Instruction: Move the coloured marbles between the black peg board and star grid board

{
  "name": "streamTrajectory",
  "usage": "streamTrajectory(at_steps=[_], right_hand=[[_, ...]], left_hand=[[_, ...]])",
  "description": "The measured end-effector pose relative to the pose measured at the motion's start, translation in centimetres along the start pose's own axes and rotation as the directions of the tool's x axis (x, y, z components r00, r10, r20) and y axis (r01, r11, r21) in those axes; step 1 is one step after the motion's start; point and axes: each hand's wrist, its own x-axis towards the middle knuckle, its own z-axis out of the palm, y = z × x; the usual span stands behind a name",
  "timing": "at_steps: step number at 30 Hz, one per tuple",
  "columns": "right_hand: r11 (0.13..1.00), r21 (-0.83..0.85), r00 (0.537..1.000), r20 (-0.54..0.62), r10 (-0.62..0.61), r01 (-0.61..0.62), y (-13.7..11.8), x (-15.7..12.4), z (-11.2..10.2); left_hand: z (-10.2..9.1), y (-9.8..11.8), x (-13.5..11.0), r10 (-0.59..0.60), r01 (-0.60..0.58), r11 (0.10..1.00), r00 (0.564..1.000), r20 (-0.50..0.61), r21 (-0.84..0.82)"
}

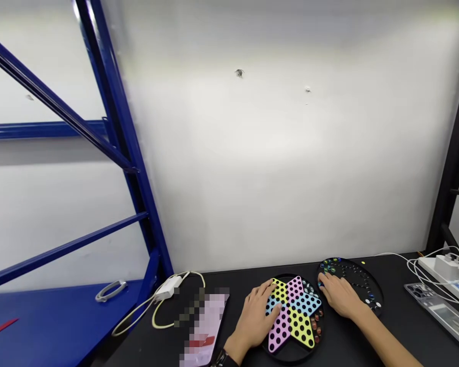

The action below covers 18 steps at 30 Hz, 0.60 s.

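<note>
Star-patterned game board (288,306) lies right of centre on the black tabletop (245,285), left of a round dark tray (374,278). The left hand (254,316) rests spread over its left side, clasping nothing visible. The right hand (340,295) is at the tray's left side, near marbles (332,269); I cannot tell whether it pinches one. Marble handling seems in hand; the next move calls for a light touch.
</note>
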Motion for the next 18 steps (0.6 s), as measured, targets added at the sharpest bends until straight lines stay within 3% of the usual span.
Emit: streamTrajectory(at_steps=[3,5,7,9,11,12,13,15,18], right_hand=[[0.971,0.237,0.999,-0.030,0.030,-0.022,0.5,0.3,-0.4],[0.872,0.484,0.992,-0.059,0.112,-0.070,1.0,0.6,-1.1],[0.643,0.753,0.965,-0.045,0.258,-0.137,1.5,0.9,-2.1],[0.304,0.937,0.926,0.050,0.373,-0.173,2.1,1.1,-3.1],[0.013,0.986,0.907,0.149,0.394,-0.167,2.6,1.0,-3.7],[-0.072,0.985,0.904,0.174,0.391,-0.158,2.8,0.9,-3.9],[-0.117,0.981,0.901,0.186,0.392,-0.151,2.9,0.8,-3.9],[-0.121,0.980,0.894,0.195,0.404,-0.159,3.1,0.7,-3.7],[0.005,0.978,0.892,0.190,0.410,-0.211,3.3,0.6,-3.4]], left_hand=[[-0.1,0.1,-0.1,0.003,-0.003,1.000,1.000,-0.003,0.000],[-0.2,0.2,-0.1,0.003,-0.003,1.000,1.000,-0.005,0.006],[-0.2,0.2,-0.1,-0.001,0.001,1.000,1.000,-0.003,0.011],[-0.2,0.2,0.0,0.001,-0.001,1.000,1.000,-0.006,0.012],[0.1,0.0,0.1,0.010,-0.010,1.000,1.000,-0.015,0.013],[0.2,-0.1,0.2,0.015,-0.015,1.000,1.000,-0.020,0.014],[0.3,-0.2,0.2,0.019,-0.019,1.000,1.000,-0.023,0.016],[0.5,-0.4,0.3,0.027,-0.026,0.999,0.999,-0.030,0.020],[0.7,-0.6,0.3,0.032,-0.031,0.999,0.999,-0.031,0.018]])
